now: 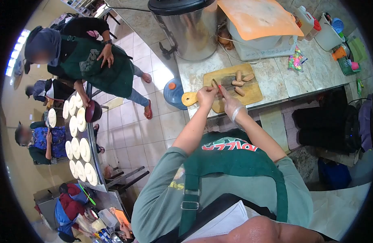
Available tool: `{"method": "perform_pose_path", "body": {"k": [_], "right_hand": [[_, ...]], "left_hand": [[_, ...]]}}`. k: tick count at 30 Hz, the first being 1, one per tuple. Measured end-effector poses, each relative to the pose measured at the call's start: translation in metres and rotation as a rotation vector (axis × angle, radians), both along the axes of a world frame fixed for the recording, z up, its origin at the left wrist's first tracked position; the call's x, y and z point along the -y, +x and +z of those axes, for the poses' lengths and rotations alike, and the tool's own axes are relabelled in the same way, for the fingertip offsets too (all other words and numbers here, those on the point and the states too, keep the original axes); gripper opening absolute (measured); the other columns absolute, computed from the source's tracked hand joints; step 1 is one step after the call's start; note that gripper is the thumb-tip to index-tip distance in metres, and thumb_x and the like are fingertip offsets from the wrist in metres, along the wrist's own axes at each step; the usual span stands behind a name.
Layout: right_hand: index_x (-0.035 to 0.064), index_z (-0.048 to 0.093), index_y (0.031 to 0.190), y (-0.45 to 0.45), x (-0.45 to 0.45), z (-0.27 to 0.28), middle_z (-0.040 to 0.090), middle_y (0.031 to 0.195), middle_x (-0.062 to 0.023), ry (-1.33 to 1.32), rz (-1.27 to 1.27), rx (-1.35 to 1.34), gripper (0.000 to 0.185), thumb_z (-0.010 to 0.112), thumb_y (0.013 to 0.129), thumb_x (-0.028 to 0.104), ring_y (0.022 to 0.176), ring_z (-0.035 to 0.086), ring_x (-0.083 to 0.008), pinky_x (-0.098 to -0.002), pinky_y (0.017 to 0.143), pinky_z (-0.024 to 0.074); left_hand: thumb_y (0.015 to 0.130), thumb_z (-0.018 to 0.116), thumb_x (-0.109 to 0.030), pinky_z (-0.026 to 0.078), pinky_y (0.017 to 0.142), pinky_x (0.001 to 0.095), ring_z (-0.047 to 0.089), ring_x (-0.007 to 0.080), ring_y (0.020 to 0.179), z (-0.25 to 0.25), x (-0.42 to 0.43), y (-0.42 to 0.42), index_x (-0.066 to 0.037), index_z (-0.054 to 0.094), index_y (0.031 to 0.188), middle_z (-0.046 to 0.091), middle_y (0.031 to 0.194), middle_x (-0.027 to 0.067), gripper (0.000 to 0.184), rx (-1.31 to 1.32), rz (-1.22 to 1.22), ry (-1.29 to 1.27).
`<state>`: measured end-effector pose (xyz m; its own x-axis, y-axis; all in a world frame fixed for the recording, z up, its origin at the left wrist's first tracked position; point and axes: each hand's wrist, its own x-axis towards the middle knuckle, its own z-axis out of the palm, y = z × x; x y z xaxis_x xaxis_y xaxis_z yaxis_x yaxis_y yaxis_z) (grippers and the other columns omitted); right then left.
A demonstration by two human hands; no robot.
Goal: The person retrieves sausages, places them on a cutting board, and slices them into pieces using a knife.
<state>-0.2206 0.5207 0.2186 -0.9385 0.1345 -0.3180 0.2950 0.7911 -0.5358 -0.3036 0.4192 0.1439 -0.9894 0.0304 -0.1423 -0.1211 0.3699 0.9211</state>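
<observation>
Sausages (238,75), several short brown pieces, lie on the right half of a wooden cutting board (253,95) with a round-ended handle. My left hand (206,97) is closed over the board's left side, around a sausage (215,84) whose end shows past the fingers. Close beside it, my right hand (234,106), in a clear plastic glove, is closed on a small knife (220,87) with a red part showing. Fingers hide most of the blade, and I cannot tell whether it touches the sausage.
Behind the board stand a large steel container (190,34) and a white tub (255,40) under an orange sheet. A colourful packet (296,59) lies on the tiled counter (275,77). At left, a person (89,60) holds a dark red bowl (93,111) by a table of dough rounds (81,117).
</observation>
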Motion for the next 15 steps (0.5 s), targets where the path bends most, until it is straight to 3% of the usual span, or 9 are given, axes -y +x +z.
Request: {"method": "perform_pose_path", "body": {"k": [2,15], "right_hand": [[0.0191,0.02,0.129,-0.007,0.0,-0.006,0.055,0.083,-0.0257,-0.104,0.008,-0.071,0.048,0.036,0.084,0.016,0.076,0.053,-0.0396,-0.0457,0.066,0.0403],[0.0183,0.015,0.129,0.054,-0.007,-0.006,0.054,0.082,-0.0277,-0.048,0.036,0.096,0.049,0.034,0.084,0.018,0.075,0.053,-0.0418,-0.0477,0.066,0.0392]], "left_hand": [[0.06,0.066,-0.018,0.046,0.054,0.0282,0.059,0.0184,0.055,0.001,0.0,0.0,-0.001,0.063,0.066,0.061,0.061,0.0118,0.019,0.001,0.0,-0.019],[0.06,0.063,-0.016,0.046,0.054,0.0286,0.059,0.0191,0.055,-0.003,0.001,0.0,-0.002,0.064,0.066,0.061,0.061,0.0118,0.015,-0.015,-0.002,-0.023]]}}
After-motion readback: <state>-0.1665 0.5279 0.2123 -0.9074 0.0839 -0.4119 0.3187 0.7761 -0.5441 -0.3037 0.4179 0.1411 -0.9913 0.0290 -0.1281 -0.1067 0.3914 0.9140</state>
